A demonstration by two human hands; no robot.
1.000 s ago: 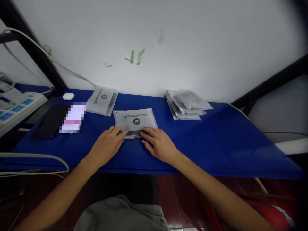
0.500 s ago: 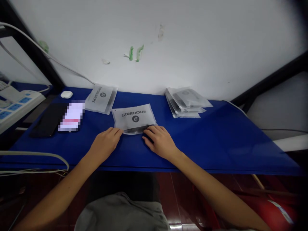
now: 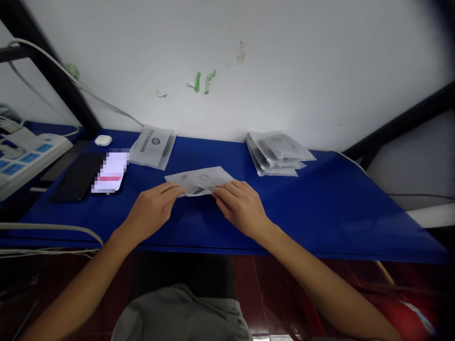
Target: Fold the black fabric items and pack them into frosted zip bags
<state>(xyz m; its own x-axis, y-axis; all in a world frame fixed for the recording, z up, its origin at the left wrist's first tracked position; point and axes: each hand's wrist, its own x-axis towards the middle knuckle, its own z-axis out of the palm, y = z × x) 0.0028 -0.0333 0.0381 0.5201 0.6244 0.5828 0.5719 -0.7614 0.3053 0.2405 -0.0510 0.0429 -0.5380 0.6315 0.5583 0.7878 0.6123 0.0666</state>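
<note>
A frosted plastic zip bag (image 3: pixel 202 179) with dark print is tilted up above the blue table, its near edge raised. My left hand (image 3: pixel 153 204) pinches the bag's near left corner between thumb and fingers. At the near right corner, my right hand (image 3: pixel 241 206) grips the same edge. Something dark shows inside the bag near that edge; its kind I cannot make out. Another printed bag (image 3: pixel 152 148) lies flat behind and to the left. Behind and to the right is a stack of similar bags (image 3: pixel 280 148).
On the left, a dark phone (image 3: pixel 76 177) lies beside a lit phone (image 3: pixel 112 168), with a white earbud case (image 3: pixel 103 140) behind them. A power strip (image 3: pixel 33 158) with plugs sits at the far left. Cables (image 3: pixel 50 226) cross the table's front left edge. A white wall (image 3: pixel 284 71) rises behind.
Both hands have tightened on the bag's near corners and lifted that edge, so the bag now tilts away and its printed face looks foreshortened. The view has shifted slightly.
</note>
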